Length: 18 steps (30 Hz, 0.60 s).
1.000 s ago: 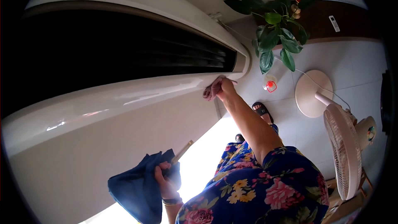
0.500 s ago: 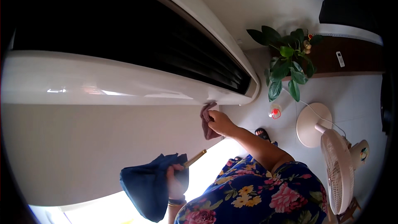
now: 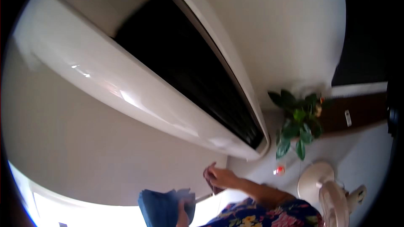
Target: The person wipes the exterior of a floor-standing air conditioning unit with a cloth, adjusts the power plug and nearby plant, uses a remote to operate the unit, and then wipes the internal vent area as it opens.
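My left hand (image 3: 183,215), low in the view, is closed round a bunched dark-blue cloth (image 3: 159,208) with a thin light-brown stick beside it. My right hand (image 3: 224,178) grips a crumpled brownish-purple cloth (image 3: 208,174), much of it hidden behind the fingers. This hand is just below the lower side of a tall white floor-standing air conditioner (image 3: 139,96), apart from it. A long dark opening with slats at one end runs along the unit's front. Motion blurs both hands a little.
To the right stand a leafy potted plant (image 3: 290,130) and a dark-brown low cabinet (image 3: 332,120) bearing a white remote control (image 3: 348,118). A container with a red top (image 3: 279,170) and a pale pedestal fan (image 3: 332,201) stand on the grey floor. A plain wall (image 3: 105,155) lies behind my hands.
The view has tilted upward, so the scene sits lower and the air conditioner slants more. My right hand and its cloth have come away from the unit's side. Both hands keep their holds.
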Available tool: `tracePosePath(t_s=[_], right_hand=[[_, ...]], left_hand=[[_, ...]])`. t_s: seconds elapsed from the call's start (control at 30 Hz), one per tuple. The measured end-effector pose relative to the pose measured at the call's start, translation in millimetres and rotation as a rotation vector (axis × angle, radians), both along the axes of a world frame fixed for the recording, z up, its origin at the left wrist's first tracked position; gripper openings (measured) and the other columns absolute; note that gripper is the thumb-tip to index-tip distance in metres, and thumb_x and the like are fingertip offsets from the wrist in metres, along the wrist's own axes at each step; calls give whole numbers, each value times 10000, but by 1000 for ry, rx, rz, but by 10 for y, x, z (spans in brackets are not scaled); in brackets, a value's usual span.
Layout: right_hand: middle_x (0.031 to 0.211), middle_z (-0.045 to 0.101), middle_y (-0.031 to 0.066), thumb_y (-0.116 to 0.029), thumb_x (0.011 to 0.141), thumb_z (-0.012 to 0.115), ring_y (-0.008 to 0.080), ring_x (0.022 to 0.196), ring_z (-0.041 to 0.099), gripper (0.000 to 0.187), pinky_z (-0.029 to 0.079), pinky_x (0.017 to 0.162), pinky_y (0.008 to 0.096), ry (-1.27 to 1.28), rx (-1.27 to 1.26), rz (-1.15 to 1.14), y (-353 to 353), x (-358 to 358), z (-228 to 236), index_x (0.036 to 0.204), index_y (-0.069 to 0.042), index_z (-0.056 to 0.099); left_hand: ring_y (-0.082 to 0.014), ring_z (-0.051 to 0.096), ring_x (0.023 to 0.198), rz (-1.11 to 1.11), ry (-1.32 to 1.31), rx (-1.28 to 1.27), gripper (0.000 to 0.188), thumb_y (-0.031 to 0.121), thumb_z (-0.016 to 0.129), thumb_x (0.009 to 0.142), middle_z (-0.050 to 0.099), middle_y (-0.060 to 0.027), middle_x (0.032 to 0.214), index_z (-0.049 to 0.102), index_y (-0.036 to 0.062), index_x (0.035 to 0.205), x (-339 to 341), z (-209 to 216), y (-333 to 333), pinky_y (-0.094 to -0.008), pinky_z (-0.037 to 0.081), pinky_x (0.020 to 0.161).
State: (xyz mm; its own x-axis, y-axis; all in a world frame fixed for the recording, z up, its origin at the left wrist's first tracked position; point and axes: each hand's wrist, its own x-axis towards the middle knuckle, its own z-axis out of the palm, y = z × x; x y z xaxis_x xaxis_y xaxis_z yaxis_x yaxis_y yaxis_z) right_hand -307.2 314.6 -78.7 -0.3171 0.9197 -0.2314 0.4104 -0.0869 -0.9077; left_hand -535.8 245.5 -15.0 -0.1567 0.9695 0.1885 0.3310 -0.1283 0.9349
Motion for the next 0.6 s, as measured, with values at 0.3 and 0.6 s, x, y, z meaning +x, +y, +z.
tracePosePath(t_s=[0.3,0.6], right_hand=[[1096,632,187,-239,848,626,360,982,633,444,489,822,446,-148,143,456,-69,-4,231,1254,-88,532],[1015,618,143,-199,816,652,352,959,613,272,455,819,434,-14,301,723,-193,-284,31,1047,-100,547]], left_hand=[[-200,530,823,-116,-734,-100,135,83,583,891,600,-105,951,656,70,1003,390,227,-28,-348,452,766],[-256,497,837,64,320,30,107,116,636,795,533,-82,795,711,129,871,408,952,-163,-411,422,787]])
